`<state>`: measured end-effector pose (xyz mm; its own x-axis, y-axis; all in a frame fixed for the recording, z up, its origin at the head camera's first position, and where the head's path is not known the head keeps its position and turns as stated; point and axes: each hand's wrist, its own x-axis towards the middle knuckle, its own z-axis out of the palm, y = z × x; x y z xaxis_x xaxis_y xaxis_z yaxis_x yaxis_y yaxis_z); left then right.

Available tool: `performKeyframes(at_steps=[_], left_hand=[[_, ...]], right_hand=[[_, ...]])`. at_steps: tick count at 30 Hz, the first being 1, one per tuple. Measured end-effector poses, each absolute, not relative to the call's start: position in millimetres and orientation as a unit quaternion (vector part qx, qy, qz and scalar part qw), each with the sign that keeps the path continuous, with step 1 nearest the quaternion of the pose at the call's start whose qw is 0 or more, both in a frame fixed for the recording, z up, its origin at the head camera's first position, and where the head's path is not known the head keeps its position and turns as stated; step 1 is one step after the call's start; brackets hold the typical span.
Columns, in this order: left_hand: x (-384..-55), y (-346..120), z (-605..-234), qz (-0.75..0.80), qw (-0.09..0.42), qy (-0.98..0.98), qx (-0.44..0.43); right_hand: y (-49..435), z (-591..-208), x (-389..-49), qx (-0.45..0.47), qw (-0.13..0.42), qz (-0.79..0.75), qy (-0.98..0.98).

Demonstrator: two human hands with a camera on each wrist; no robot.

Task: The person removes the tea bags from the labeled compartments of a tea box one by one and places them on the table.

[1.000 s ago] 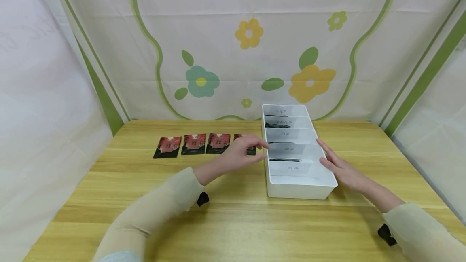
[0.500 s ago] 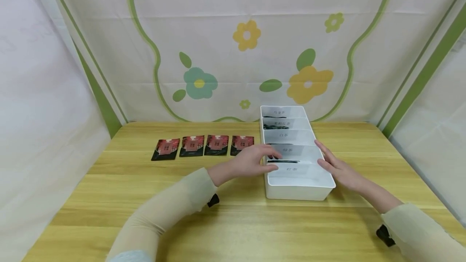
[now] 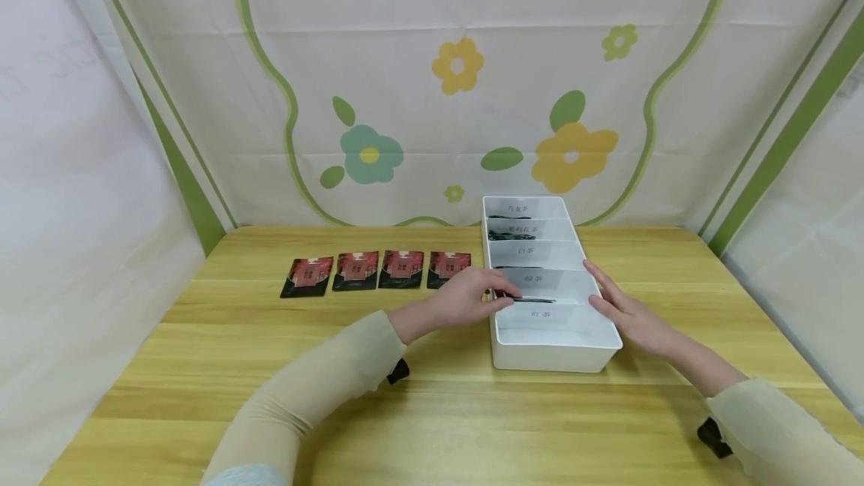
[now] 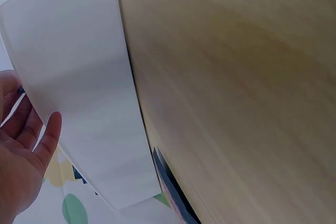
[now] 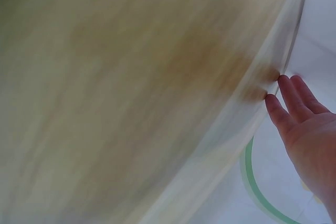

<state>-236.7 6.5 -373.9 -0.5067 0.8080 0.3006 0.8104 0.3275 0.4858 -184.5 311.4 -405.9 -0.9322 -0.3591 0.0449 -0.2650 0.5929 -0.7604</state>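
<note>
At the left of the wooden table [image 3: 236, 351], four red-and-black sachets [image 3: 401, 269] are laid flat in a spaced row, the last of them near the left side of the box. Just beside that last sachet, the left hand [image 3: 462, 298] is reached over the box's left rim, and the top edge of a dark packet [image 3: 538, 300] seems to be pinched between its thumb and fingers; the fingertips are partly hidden. This packet is stood in the second compartment from the near end, just behind the divider of the nearest one, where no packet can be made out. The step in hand is judged to be the securing of this packet. For the next move, a firm pinch and a straight upward draw would be called for, with the divider kept out of the grip. Farther back in the white box [image 3: 550, 358], dark edges of other packets [image 3: 511, 235] can be seen in the three remaining compartments. At the far right, the box's right rim is touched by the fingertips of the right hand [image 3: 631, 319], whose fingers are extended, nothing being grasped; by that contact the box could be steadied during a lift.
</note>
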Motion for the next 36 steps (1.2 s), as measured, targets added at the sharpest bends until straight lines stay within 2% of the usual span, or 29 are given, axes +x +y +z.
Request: performKeyframes(at_steps=[15, 31, 36], left_hand=[[-239, 9, -377, -0.318, 0.046, -0.812, -0.487], [-232, 8, -371, -0.406, 0.015, -0.808, -0.426], [-229, 4, -365, -0.376, 0.049, -0.816, -0.437]], right_hand=[[311, -406, -184, -0.174, 0.061, -0.421, 0.888], [312, -409, -186, -0.177, 0.051, -0.417, 0.890], [310, -406, -185, -0.176, 0.055, -0.415, 0.891]])
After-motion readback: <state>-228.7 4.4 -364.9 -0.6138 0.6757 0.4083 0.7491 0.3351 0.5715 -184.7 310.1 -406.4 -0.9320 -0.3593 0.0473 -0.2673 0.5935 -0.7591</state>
